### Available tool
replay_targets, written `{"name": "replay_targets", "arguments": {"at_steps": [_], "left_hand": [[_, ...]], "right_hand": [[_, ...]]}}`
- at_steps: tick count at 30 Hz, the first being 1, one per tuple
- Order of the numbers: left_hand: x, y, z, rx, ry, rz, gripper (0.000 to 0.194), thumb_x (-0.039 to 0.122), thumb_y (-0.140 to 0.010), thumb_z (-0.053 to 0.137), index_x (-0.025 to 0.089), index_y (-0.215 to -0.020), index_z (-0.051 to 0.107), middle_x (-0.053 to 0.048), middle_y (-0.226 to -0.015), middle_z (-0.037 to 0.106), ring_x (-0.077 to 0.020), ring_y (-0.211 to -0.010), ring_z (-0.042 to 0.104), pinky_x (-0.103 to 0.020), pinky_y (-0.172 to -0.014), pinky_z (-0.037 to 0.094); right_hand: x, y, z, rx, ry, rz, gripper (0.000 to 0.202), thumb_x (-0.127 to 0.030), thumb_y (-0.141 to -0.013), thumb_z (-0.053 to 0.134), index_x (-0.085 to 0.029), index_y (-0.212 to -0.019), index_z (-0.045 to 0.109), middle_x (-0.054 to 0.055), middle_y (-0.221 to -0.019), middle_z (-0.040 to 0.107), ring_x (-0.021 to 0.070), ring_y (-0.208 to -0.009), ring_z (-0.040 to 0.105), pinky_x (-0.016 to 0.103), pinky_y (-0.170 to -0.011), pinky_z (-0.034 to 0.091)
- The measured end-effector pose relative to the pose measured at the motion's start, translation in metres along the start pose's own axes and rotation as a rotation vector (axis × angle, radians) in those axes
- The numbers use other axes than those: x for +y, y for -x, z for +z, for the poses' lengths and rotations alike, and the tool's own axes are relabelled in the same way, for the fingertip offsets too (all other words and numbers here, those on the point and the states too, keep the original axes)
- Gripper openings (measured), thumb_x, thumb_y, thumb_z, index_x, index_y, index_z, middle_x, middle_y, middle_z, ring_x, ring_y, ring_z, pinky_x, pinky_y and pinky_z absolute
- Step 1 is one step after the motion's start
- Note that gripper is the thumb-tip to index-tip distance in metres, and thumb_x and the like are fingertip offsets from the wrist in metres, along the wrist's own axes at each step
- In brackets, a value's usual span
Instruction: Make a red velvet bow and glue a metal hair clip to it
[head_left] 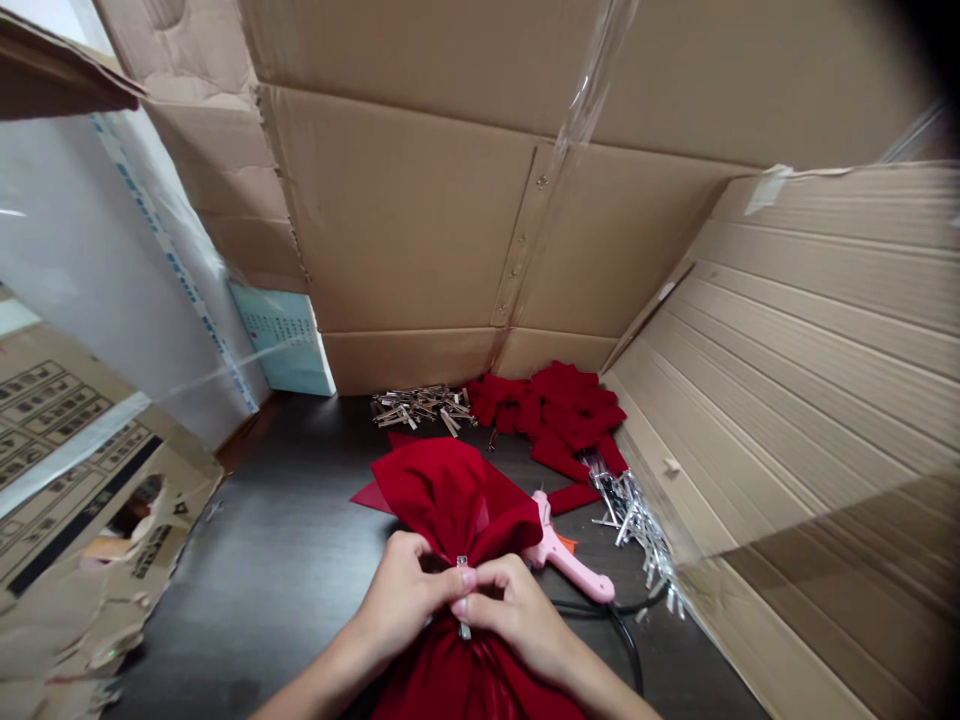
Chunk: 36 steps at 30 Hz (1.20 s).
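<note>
A large red fabric bow [431,485] lies before me at the table's front, gathered tight at its middle. A slim metal hair clip [463,564] lies lengthwise over the gather, its middle covered by my fingers. My left hand [405,590] is closed, with thumb and fingers pinching the gather from the left. From the right, my right hand [517,612] pinches the same spot, thumb and fingertips on the clip. Both thumbs meet over the clip. Beside the bow's right side is a pink glue gun [574,567], its nozzle end partly behind the fabric.
Metal hair clips [420,405] lie heaped at the back of the dark table [300,520]. Right of them are piled red fabric pieces [577,405], then silvery strips [637,525]. A black cord [628,640] runs near the glue gun. Cardboard walls [420,220] enclose the back and sides.
</note>
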<state>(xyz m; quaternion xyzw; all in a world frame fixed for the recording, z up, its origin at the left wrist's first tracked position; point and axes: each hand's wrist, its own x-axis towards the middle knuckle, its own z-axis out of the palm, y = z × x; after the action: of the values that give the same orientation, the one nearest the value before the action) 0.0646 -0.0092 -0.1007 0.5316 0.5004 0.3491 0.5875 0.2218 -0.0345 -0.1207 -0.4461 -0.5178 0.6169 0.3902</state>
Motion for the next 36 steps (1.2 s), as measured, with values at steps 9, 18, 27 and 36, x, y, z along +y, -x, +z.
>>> {"name": "replay_targets", "arguments": {"at_steps": [9,18,27,36], "left_hand": [[-0.001,0.0,0.001,-0.016,0.003,0.11,0.028,0.035,-0.063,0.075,0.008,-0.066,0.065,-0.006,-0.064,0.065,-0.015,-0.06,0.053,-0.024,-0.055,0.039],[0.0,-0.002,-0.001,-0.015,0.065,0.008,0.032,0.035,-0.058,0.08,0.01,-0.067,0.062,-0.001,-0.057,0.06,-0.0122,-0.055,0.05,-0.022,-0.05,0.035],[0.0,-0.006,-0.006,-0.11,0.056,-0.011,0.038,0.039,-0.063,0.078,0.008,-0.079,0.065,-0.002,-0.063,0.061,-0.0096,-0.052,0.047,-0.021,-0.049,0.034],[0.002,-0.008,-0.004,-0.1,0.038,-0.02,0.039,0.039,-0.062,0.078,0.006,-0.079,0.066,-0.002,-0.063,0.06,-0.0096,-0.051,0.046,-0.022,-0.049,0.035]], "right_hand": [[0.005,0.001,-0.001,-0.007,0.035,0.003,0.021,-0.031,-0.07,0.071,-0.012,-0.078,0.076,0.003,-0.071,0.067,0.0158,-0.069,0.056,0.025,-0.065,0.041],[-0.003,-0.002,0.0,-0.041,0.049,-0.052,0.026,-0.036,-0.076,0.07,-0.011,-0.08,0.077,0.005,-0.073,0.071,0.0164,-0.068,0.059,0.025,-0.063,0.042],[-0.005,-0.005,-0.005,-0.077,0.023,-0.098,0.039,-0.049,-0.072,0.074,-0.012,-0.083,0.076,0.008,-0.08,0.073,0.0213,-0.077,0.064,0.027,-0.07,0.045],[-0.002,-0.008,-0.006,0.02,0.077,-0.069,0.053,-0.061,-0.08,0.061,-0.011,-0.065,0.067,-0.001,-0.056,0.052,0.0116,-0.056,0.045,0.023,-0.056,0.034]]}}
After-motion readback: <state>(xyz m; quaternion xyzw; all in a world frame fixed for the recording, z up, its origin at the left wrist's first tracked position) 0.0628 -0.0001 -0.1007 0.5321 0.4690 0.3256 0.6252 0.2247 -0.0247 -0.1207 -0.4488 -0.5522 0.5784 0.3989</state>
